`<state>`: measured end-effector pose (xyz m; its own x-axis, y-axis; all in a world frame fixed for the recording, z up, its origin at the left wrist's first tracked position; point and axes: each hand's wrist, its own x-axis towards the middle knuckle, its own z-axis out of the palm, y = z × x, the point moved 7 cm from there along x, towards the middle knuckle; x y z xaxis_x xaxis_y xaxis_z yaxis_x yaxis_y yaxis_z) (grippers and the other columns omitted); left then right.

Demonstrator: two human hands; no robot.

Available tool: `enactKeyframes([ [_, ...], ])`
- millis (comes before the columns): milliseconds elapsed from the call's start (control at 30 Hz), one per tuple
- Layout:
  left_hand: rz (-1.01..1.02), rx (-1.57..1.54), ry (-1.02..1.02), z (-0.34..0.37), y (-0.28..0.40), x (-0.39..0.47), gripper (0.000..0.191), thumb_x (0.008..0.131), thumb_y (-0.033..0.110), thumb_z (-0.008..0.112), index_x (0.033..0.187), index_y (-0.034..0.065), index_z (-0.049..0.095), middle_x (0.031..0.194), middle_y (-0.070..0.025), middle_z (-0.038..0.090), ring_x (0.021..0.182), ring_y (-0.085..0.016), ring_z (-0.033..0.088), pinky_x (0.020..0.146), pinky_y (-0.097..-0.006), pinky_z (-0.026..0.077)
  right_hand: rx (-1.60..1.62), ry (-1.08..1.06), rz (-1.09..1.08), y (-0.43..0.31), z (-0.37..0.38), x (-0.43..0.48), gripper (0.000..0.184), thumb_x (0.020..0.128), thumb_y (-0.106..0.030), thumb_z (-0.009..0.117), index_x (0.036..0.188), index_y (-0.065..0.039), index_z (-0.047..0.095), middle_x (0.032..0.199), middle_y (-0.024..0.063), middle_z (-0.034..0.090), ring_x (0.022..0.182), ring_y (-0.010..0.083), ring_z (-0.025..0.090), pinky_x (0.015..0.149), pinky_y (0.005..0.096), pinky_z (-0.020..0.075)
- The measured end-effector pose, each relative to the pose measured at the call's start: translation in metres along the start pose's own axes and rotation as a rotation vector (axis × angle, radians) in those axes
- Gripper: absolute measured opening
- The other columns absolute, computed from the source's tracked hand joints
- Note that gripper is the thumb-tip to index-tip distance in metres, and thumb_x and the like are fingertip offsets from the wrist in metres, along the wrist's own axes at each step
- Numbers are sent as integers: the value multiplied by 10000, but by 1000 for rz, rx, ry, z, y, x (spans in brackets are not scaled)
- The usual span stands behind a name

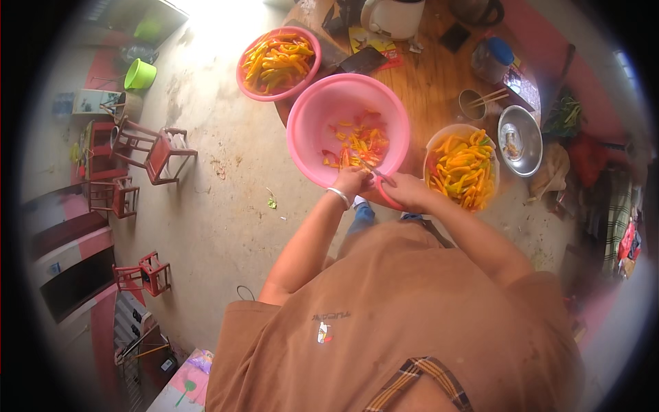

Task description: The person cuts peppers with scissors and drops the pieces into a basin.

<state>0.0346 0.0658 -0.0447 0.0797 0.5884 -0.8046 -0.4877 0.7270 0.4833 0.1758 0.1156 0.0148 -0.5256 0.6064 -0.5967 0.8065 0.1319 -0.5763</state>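
Note:
My left hand (351, 181), with a bangle at the wrist, is over the near rim of a large pink plastic basin (304, 110). Its fingers pinch what looks like a pepper, mostly hidden by them. My right hand (411, 193) grips scissors (385, 189) with red handles, their blades pointing into the basin beside my left fingers. Cut red and yellow pepper pieces (366, 141) lie on the basin's bottom. Right of my right hand, a pale tub (431, 140) is heaped with whole yellow-orange peppers (461, 165).
A smaller pink basin (241, 82) of long yellow peppers sits at the wooden table's (417, 87) left edge. Farther right are a metal bowl (535, 149), a cup with chopsticks (471, 103) and a blue-lidded jar (486, 62). Wooden chairs (159, 154) stand on the floor at left.

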Motion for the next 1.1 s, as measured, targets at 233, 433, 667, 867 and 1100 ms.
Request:
enactKeyframes([
  [233, 21, -78, 84, -15, 3, 6, 162, 931, 76, 458, 1025, -23, 546, 926, -95, 598, 761, -187, 595, 743, -353, 563, 45, -132, 22, 14, 7, 17, 559, 873, -557, 410, 952, -53, 640, 924, 251, 641, 910, 408, 615, 801, 452, 474],
  [433, 112, -135, 137, -22, 16, 16, 165, 934, 47, 420, 1022, -29, 537, 924, -104, 597, 746, -187, 590, 729, -352, 566, 156, -154, 58, -3, -10, -11, 658, 849, -604, 430, 1060, 1, 581, 1013, 261, 626, 978, 389, 601, 826, 422, 459],
  [667, 117, -82, 143, -11, 4, 26, 182, 948, 51, 383, 972, -25, 547, 841, -96, 591, 685, -179, 588, 668, -327, 573, 99, -167, 85, 0, 5, -7, 671, 853, -586, 417, 1144, 8, 535, 1075, 266, 610, 1032, 390, 586, 870, 438, 447],
  [867, 112, -30, 161, -16, 7, 28, 194, 945, 40, 366, 940, -24, 550, 802, -84, 586, 666, -181, 595, 644, -331, 577, 3, -100, 53, -1, 11, 0, 546, 875, -489, 415, 1097, -18, 580, 1034, 283, 613, 1012, 416, 580, 873, 488, 440],
  [1100, 50, 161, 213, -27, 19, 29, 226, 932, 110, 418, 1048, -40, 541, 893, -144, 604, 735, -254, 623, 662, -365, 565, 21, -77, 41, 1, 15, 8, 558, 884, -491, 406, 899, 11, 650, 942, 305, 614, 957, 434, 590, 841, 499, 453],
])
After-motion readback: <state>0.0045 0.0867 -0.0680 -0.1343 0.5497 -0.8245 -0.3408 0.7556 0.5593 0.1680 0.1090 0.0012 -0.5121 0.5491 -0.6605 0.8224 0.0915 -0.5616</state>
